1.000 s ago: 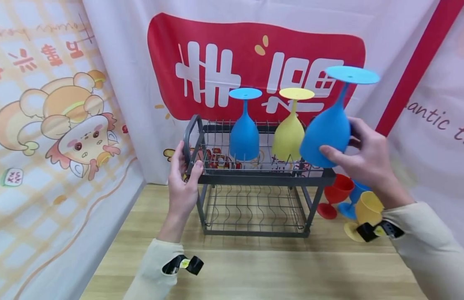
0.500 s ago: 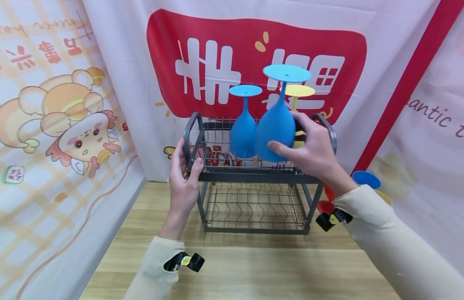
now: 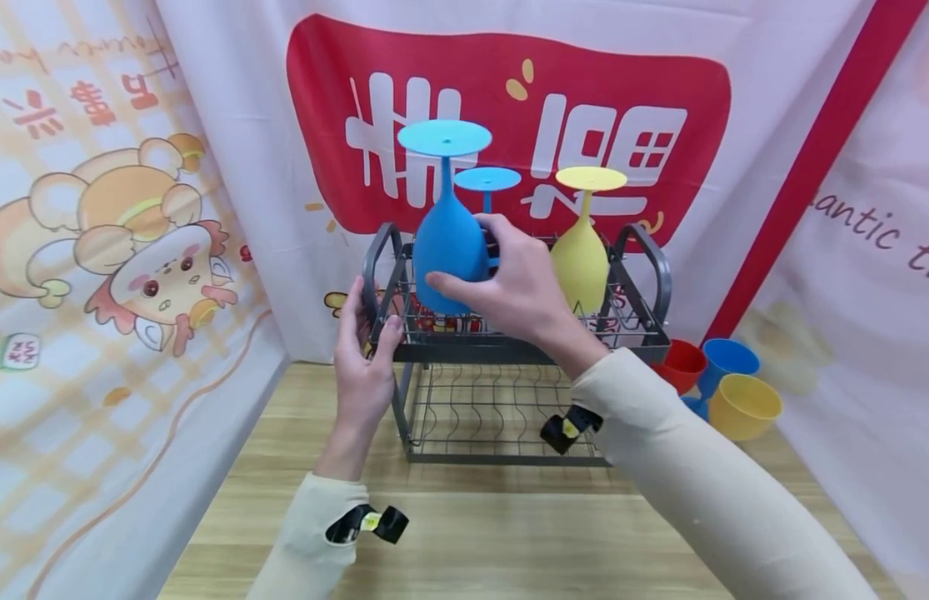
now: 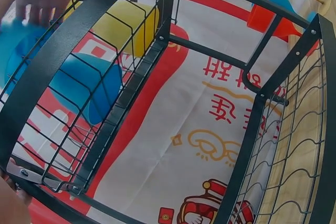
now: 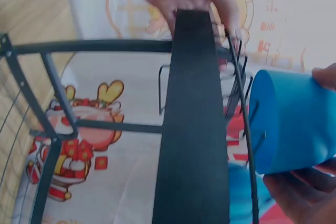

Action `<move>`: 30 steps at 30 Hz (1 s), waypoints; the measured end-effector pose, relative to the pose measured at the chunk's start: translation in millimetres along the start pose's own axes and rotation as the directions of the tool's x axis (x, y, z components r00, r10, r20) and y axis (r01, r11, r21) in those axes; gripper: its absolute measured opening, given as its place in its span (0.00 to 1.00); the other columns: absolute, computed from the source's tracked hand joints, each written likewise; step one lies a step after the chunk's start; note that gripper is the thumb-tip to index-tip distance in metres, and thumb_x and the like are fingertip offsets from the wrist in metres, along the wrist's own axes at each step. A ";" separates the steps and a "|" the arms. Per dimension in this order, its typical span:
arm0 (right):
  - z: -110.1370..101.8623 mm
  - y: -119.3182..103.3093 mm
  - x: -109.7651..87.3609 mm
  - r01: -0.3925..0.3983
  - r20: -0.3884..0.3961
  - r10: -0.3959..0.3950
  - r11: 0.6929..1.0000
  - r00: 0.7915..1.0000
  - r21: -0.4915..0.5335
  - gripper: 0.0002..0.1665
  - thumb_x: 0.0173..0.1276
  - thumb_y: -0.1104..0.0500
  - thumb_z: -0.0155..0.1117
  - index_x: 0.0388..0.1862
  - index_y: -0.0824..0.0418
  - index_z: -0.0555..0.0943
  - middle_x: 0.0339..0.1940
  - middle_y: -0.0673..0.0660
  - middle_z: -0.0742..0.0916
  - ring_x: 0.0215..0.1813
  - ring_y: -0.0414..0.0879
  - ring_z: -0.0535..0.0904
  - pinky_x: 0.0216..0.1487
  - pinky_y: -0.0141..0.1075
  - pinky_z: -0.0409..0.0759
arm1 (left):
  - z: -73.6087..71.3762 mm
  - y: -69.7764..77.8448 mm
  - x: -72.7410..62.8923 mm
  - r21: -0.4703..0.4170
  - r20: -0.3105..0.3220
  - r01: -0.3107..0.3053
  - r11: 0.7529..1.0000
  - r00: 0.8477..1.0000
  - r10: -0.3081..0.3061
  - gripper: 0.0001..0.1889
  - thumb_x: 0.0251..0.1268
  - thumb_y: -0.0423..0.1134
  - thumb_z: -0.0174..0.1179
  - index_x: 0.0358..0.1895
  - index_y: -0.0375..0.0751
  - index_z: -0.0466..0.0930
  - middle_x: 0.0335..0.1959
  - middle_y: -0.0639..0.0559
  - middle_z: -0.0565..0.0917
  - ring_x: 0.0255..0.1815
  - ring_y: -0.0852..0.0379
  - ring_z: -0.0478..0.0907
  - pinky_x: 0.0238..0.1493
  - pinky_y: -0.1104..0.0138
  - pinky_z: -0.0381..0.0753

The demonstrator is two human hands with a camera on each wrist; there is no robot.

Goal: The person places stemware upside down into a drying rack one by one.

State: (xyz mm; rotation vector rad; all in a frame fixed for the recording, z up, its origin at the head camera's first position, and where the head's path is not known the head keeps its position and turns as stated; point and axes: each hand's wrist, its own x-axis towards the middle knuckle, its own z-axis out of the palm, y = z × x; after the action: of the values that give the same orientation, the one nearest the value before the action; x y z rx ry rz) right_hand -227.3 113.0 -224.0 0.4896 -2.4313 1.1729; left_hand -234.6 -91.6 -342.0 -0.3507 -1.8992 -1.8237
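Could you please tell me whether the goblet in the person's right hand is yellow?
No, in the head view the right hand grips a blue goblet, held upside down.

Dark rack (image 4: 119,113) slants across view; blue goblet (image 4: 89,80), yellow goblet (image 4: 116,31) inside, red cup (image 4: 262,18) outside.

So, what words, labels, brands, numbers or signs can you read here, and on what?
"antic ti": right curtain, running off the edge.
Back curtain: Chinese characters, white and red; can't read them confidently.
Left curtain: red characters, faint cursive; unreadable.
Black wrist devices: yellow marks, too small.
Held blue goblet, rack: no text visible.
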 end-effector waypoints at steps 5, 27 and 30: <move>13.9 -13.0 7.7 -0.054 -0.034 0.054 0.998 0.998 0.020 0.51 0.62 0.40 0.80 0.78 0.54 0.69 0.73 0.54 0.82 0.69 0.54 0.82 0.65 0.53 0.87 | 1.1 -0.3 -0.3 0.009 0.006 0.005 1.000 1.000 -0.005 0.36 0.81 0.49 0.59 0.85 0.64 0.55 0.79 0.59 0.70 0.79 0.53 0.69 0.78 0.51 0.76; 65.2 -33.6 44.7 -0.268 -0.011 0.269 0.962 0.963 0.056 0.49 0.66 0.44 0.78 0.78 0.56 0.64 0.75 0.56 0.81 0.72 0.58 0.81 0.73 0.62 0.79 | -1.9 -0.9 -0.1 0.031 0.000 0.002 1.000 1.000 -0.002 0.36 0.82 0.44 0.58 0.87 0.56 0.53 0.82 0.53 0.66 0.80 0.56 0.65 0.86 0.52 0.61; 67.7 -31.0 45.2 -0.299 -0.006 0.300 0.953 0.954 0.045 0.47 0.67 0.44 0.78 0.77 0.56 0.64 0.74 0.55 0.81 0.71 0.57 0.81 0.73 0.62 0.79 | -0.8 -0.2 0.5 0.017 0.002 -0.005 1.000 1.000 0.005 0.36 0.82 0.44 0.58 0.86 0.56 0.54 0.80 0.50 0.68 0.79 0.55 0.66 0.86 0.52 0.61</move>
State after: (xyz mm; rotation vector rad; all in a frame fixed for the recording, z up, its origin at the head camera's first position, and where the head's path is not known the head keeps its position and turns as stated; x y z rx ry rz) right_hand -264.9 34.6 -220.1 0.1243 -2.5364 1.3455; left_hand -234.9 -92.5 -341.9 -0.3514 -1.9126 -1.8039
